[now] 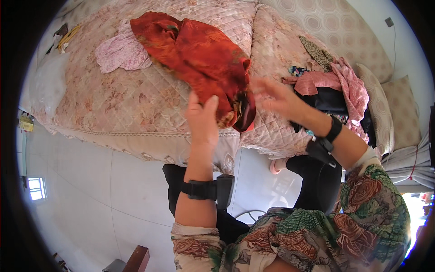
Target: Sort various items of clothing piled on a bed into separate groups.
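Note:
A crumpled red and orange patterned garment, silky in look, lies over the quilted pink bedspread. At its near edge my left hand has hold of the cloth, thumb on top and fingers partly hidden. My right hand is just right of the garment, its fingers blurred but stretched out and apart, with no cloth seen in them. Beneath the red fabric a dark maroon fold hangs toward the bed's front edge. A pale pink floral cloth lies beside the garment on the left.
To the right is a pile of clothes, with a pink garment over black cloth. Cushions lean at the far right. The bedspread ends above a white tiled floor. A brown wooden piece stands low at the bottom.

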Demonstrator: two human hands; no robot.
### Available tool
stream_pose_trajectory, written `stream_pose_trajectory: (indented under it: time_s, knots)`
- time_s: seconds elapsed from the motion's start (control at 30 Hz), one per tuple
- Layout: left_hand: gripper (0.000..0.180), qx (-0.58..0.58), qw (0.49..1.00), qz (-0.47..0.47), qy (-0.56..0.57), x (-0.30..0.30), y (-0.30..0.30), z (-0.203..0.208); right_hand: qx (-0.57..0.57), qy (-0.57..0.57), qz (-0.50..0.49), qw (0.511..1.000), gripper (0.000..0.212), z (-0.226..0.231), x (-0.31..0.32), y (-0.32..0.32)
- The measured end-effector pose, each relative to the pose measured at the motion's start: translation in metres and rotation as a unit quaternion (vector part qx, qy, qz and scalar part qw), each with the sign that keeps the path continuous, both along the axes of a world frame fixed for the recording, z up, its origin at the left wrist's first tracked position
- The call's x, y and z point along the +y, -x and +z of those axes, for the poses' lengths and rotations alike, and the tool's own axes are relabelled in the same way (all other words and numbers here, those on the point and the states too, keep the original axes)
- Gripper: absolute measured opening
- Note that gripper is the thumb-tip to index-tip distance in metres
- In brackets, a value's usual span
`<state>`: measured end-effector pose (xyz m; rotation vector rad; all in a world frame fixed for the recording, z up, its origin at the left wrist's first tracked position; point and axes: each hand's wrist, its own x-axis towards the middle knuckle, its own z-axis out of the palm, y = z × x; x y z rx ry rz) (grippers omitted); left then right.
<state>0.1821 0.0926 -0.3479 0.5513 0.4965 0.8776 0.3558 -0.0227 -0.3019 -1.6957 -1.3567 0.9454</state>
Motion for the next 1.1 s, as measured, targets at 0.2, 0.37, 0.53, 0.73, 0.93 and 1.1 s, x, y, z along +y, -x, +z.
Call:
stream_pose_trajectory:
  time_s: [0.2,0.37,0.53,0.73,0.93,1.1]
  knots:
    - [0.029,0.025,0.939,-0.291,-0.181,-0.039,-0.004,-0.002,-0.065,0.004,-0.136,0.989,0.06,-0.004,0.078,0.019]
    - [0.033,-0.001,0.958,-0.157,-0.241,-0.025,0.005,-0.007,-0.052,-0.049,-0.17,0.983,0.036,0.041,0.054,-0.025]
    - [0.031,0.009,0.987,-0.103,-0.122,-0.018,0.005,0.001,-0.376,-0.23,-0.374,0.816,0.044,0.132,-0.069,-0.16]
    - [0.027,0.013,0.987,-0.128,-0.094,-0.016,0.011,-0.001,-0.619,0.055,-0.439,0.65,0.052,0.175,-0.178,-0.213]
    - [0.024,0.03,0.988,-0.125,-0.084,-0.019,0.01,-0.006,-0.568,0.027,-0.06,0.821,0.047,0.083,-0.011,-0.136]
    - [0.022,0.033,0.992,-0.106,-0.052,-0.014,0.009,-0.008,-0.491,-0.095,0.168,0.85,0.049,0.031,0.163,-0.016]
